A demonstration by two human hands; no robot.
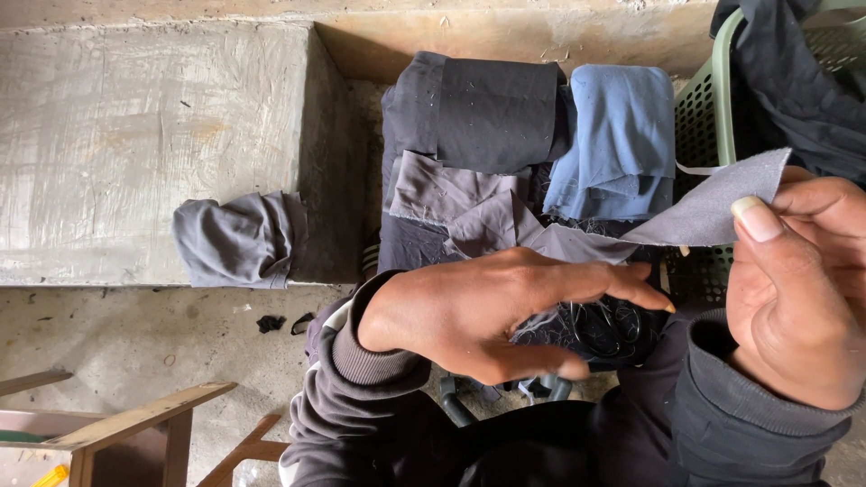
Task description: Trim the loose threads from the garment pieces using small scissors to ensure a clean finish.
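Note:
My right hand pinches one end of a thin grey fabric piece between thumb and fingers at the right of the head view. The strip runs left and down to my left hand, whose fingers are spread over its other end. Under the left hand lie dark scissors among loose threads. Beyond the hands sits a stack of folded cloth: a dark piece, a blue piece and grey-mauve pieces.
A crumpled grey cloth lies on a concrete ledge at the left. A green perforated plastic basket holding dark fabric stands at the right. A wooden frame is at the lower left on the concrete floor.

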